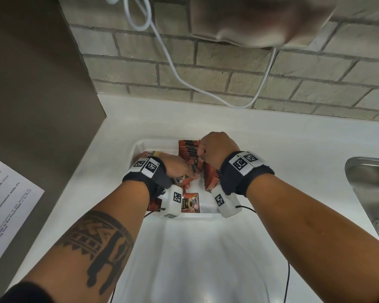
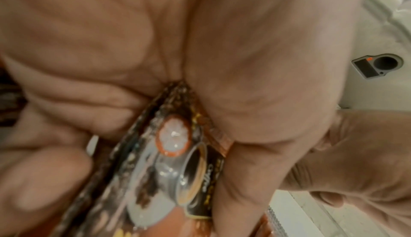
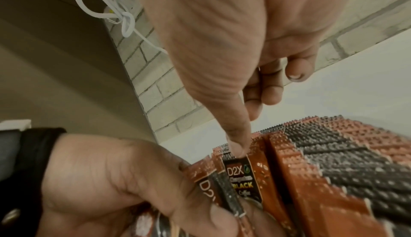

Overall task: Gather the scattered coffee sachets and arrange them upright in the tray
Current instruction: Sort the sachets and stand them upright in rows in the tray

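Observation:
A white tray (image 1: 140, 145) sits on the white counter (image 1: 271, 136). Orange-and-black coffee sachets (image 1: 189, 148) stand on edge in a row at its back, and more lean at its right (image 1: 212, 178). One sachet (image 1: 191, 202) lies flat near the front rim. My left hand (image 1: 178, 168) (image 3: 111, 179) grips a small bunch of sachets (image 2: 177, 152) (image 3: 222, 188) inside the tray. My right hand (image 1: 214, 147) (image 3: 240, 145) pinches the top edge of a sachet beside the upright row (image 3: 344, 161), thumb tip down, other fingers curled.
A steel sink (image 1: 372, 193) lies at the right of the counter. A white cable (image 1: 173, 66) hangs along the brick wall behind. A brown panel (image 1: 31, 84) closes the left side, with a printed sheet (image 1: 7, 204) below it.

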### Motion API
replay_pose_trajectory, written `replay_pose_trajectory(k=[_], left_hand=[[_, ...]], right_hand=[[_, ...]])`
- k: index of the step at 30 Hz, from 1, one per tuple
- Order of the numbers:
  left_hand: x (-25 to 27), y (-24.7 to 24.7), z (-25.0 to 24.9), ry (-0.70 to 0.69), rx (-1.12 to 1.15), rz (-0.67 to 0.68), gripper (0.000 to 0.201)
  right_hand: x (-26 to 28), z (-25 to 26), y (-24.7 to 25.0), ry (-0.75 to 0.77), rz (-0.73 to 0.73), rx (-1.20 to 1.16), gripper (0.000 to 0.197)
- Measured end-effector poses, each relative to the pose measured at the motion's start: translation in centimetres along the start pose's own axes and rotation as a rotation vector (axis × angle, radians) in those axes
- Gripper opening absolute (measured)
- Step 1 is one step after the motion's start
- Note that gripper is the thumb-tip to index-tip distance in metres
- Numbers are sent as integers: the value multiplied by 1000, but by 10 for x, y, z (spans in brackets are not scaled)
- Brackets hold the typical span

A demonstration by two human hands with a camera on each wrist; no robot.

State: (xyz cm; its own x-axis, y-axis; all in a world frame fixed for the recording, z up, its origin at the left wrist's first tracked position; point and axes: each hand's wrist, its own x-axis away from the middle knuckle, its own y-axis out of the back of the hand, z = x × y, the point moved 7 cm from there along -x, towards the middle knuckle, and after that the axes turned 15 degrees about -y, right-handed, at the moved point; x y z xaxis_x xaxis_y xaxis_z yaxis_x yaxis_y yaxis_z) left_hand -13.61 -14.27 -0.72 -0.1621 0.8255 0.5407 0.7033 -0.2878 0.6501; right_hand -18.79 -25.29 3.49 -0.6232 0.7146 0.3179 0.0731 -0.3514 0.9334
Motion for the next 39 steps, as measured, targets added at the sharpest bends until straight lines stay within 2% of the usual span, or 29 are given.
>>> replay_pose_trajectory(k=[4,8,9,13,18,20,22,25,28,31,33,35,39], left_hand=[[1,-1,1,0,54,0,30],[7,-4,10,-36,428,-2,28],[10,-2,11,-52,519,-27,28],[25,12,3,-191,836,-172,21],[41,23,0,-311,856,-260,43],[47,24,3,-291,959,-304,41],[53,25,10,-243,1025,-364,28],[62,31,30,-92,851,-440,19],[63,26,35,46,607,-295,33],[53,13,22,23,352,-102,32],[41,8,14,-3,184,-59,23],[27,5,9,3,64,-35,25],[7,-1,8,19,23,10,28]], right_hand=[[2,-2,6,-5,5,-27,17],[12,-4,14,43,12,-85,12],[17,-4,16,61,34,-147,9],[30,-6,21,97,121,-364,19],[30,-7,41,129,81,-543,8],[32,-8,47,145,71,-544,5],[33,-12,53,142,42,-518,6],[29,-18,53,110,-25,-435,17],[25,-16,40,78,-2,-303,20],[19,-10,24,54,28,-139,22],[12,-10,14,15,24,-82,24],[7,-10,7,-17,5,-84,26],[-1,-9,-5,-28,13,-59,29]])
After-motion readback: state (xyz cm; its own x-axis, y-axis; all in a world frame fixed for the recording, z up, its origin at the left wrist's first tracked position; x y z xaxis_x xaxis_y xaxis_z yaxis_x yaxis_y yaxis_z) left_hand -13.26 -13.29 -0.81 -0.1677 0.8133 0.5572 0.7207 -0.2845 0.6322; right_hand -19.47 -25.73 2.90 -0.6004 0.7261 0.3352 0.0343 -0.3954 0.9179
